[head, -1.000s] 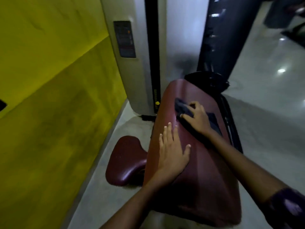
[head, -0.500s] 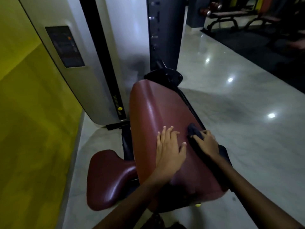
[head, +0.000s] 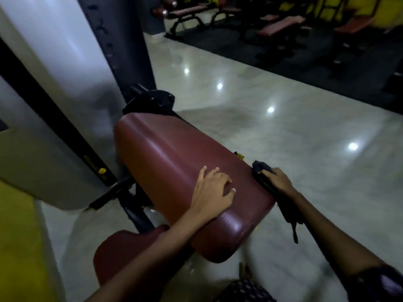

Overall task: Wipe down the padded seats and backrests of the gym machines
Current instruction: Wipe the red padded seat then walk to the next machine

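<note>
Maroon backrest [head: 174,166] lay tilted beside the grey machine housing [head: 43,118], its lower end nearest the camera. A smaller seat [head: 122,253] sat below that end. The left hand [head: 212,194] rested flat on the backrest's lower part, fingers spread and straight. The right hand [head: 280,182] gripped a dark cloth [head: 265,171] against the backrest's right edge; the cloth's tail hung down beside it. Beyond the backrest: glossy pale floor [head: 283,138], then a dark mat with benches [head: 281,25].
</note>
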{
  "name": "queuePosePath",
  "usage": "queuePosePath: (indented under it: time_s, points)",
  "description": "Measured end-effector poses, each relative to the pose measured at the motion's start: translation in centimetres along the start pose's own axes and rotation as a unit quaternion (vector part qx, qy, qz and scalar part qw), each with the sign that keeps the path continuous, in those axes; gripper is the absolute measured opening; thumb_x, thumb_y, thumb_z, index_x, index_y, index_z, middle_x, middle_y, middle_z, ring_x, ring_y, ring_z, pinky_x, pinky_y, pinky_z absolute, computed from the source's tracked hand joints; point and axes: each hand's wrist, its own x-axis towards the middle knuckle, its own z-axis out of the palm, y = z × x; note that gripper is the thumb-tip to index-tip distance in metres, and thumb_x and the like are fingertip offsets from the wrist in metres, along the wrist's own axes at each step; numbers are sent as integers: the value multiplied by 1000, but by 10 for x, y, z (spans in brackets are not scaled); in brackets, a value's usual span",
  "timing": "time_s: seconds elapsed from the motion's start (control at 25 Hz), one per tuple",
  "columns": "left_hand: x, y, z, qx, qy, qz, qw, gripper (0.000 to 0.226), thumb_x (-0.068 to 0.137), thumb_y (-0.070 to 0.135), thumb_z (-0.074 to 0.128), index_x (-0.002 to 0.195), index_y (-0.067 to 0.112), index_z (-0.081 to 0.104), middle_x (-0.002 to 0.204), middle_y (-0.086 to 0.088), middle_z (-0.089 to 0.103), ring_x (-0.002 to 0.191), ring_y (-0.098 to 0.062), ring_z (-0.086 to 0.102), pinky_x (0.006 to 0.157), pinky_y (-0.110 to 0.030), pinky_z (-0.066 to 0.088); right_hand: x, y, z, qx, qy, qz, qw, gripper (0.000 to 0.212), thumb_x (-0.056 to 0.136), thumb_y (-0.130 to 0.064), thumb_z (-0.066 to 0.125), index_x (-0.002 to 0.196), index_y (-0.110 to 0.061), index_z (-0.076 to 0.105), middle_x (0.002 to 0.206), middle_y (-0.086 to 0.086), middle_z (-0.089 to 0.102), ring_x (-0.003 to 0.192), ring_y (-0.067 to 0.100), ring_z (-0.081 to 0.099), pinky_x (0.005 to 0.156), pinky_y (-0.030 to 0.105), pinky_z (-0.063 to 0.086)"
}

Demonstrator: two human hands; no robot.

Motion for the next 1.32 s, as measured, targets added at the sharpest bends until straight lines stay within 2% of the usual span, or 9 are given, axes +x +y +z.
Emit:
queuePosePath:
  time_s: [0.16,0.24,0.36,0.44,0.52,0.68,0.84,1.12,1.32]
  points:
    - [-10,-3,-4,25,-41,127,991,50,85,46,34,119,23,62,127,9,60,131,-10,40,111,-31,15,-50,6,14,221,152,97,958,23,91,-34,55,107,-18,61,104,0,57,94,18,52,78,25,36]
    - [-11,-1,-3,22,-32,153,988,46,85,43,36,114,22,65,120,7,64,124,-12,48,106,-31,23,-71,5,31,288,223,128,923,23,89,-39,55,100,-20,61,101,2,59,96,22,55,81,29,40]
    - [-11,-2,-2,12,-11,160,987,42,84,39,41,107,19,70,111,4,69,111,-15,58,100,-32,31,-110,-9,57,320,285,153,891,41,76,-53,54,84,-14,65,99,15,65,97,34,60,85,41,46]
    - [-11,-2,1,12,-3,160,987,39,83,37,44,102,18,72,107,3,71,107,-16,61,97,-34,35,-140,-25,79,362,330,148,859,61,65,-62,47,93,-11,64,107,17,62,98,33,59,84,40,46]
    - [-11,0,3,13,0,157,987,37,82,36,46,101,18,72,106,2,71,107,-17,61,97,-35,37,-178,-36,114,411,361,144,825,61,67,-59,50,105,-12,59,110,11,59,101,28,57,87,41,47]
    - [-11,-4,3,10,8,155,988,39,83,38,46,104,18,73,109,2,71,111,-16,61,100,-37,38,-201,-37,131,450,338,133,816,32,85,-44,60,100,-17,50,103,10,59,94,27,58,81,40,46]
    - [-12,-1,2,-2,17,154,988,53,80,48,36,105,18,73,110,2,71,112,-16,61,101,-39,41,-142,-17,84,415,295,190,840,75,59,-71,37,101,-15,62,111,13,59,104,34,56,89,43,48]
    - [-13,0,0,-39,49,155,986,47,79,45,44,99,17,76,103,1,73,106,-15,65,98,-32,41,-157,-4,125,478,298,142,814,61,63,-66,47,95,-16,60,106,18,55,83,22,54,82,44,49]
    - [-12,0,-2,-60,56,151,985,31,78,33,56,95,18,77,98,3,74,101,-12,66,95,-28,45,-73,29,61,396,247,209,859,68,72,-67,42,117,-22,63,126,8,54,117,31,50,98,34,38]
